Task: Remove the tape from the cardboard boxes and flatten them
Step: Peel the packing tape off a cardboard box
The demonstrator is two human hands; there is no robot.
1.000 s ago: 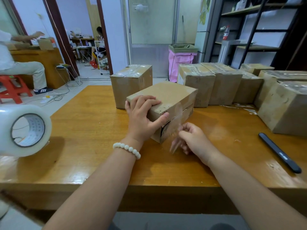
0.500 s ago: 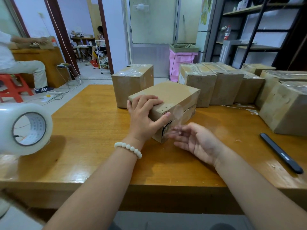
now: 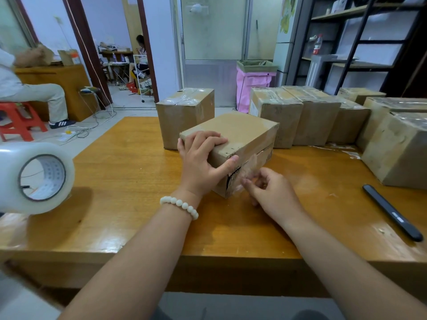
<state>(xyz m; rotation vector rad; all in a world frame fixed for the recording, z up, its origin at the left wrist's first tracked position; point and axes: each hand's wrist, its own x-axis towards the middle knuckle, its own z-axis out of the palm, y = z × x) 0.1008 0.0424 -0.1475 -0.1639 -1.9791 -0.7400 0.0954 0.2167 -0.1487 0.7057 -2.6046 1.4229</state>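
Fingers (image 3: 247, 184) of the right hand (image 3: 273, 196), spread open half a second earlier, have curled together again and appear to pinch the loose end of clear tape (image 3: 250, 166) on the near end face of the cardboard box (image 3: 242, 132). Grip of the left hand (image 3: 203, 165) is unchanged: fingers over the top edge, thumb pressed on the side, pinning the box where it lies on the table (image 3: 129, 181). The regrip suggests the strip is part-lifted, not yet off; flattening has not begun. Further taped boxes (image 3: 184, 114) stand behind.
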